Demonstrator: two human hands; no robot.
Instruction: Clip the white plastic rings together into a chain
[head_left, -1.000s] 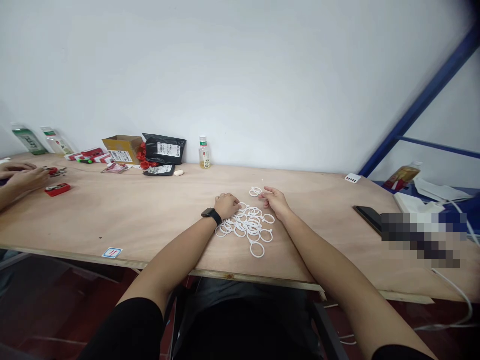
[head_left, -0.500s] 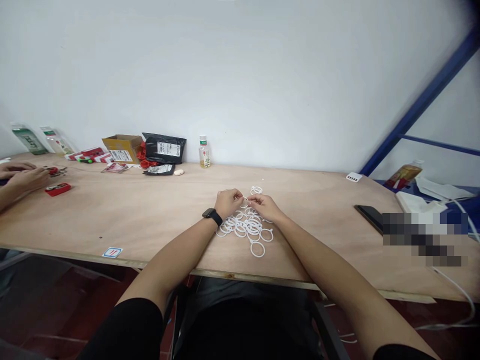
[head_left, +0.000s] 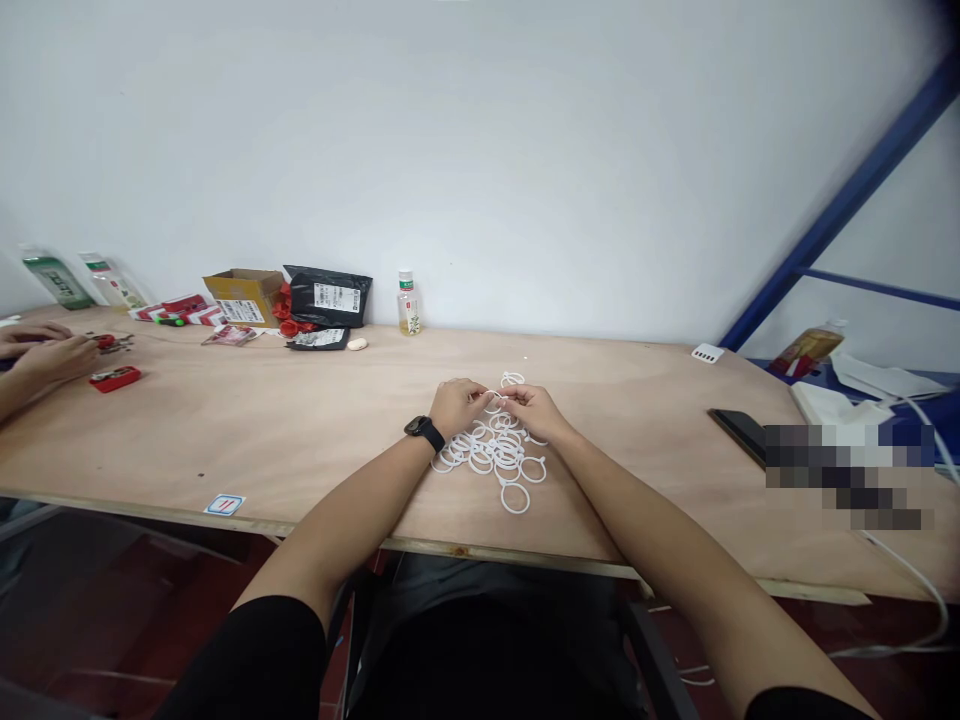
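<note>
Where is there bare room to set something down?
Bare table runs between the left hand and the red case, and between the right hand and the phone. Crowded: the white rings around both hands, and the far side from green bottle to black parcel.

white rings (head_left: 498, 453), loosely heaped, one ring (head_left: 492, 411) held

The person's forearms (head_left: 352, 505) flank a pile of white rings (head_left: 499, 455) on the wooden table (head_left: 292, 420), while the left hand (head_left: 459, 405) and right hand (head_left: 536, 410) bar its far side — leaving an approach from the front edge (head_left: 525, 562), where one ring (head_left: 515, 512) juts out. Open wood stretches left toward a red case (head_left: 115, 379) and a co-worker's hands (head_left: 56, 355), right to a dark phone (head_left: 737, 433). At the back — a bottle (head_left: 409, 310), black package (head_left: 330, 297) and cardboard box (head_left: 244, 300) obstruct.
</note>
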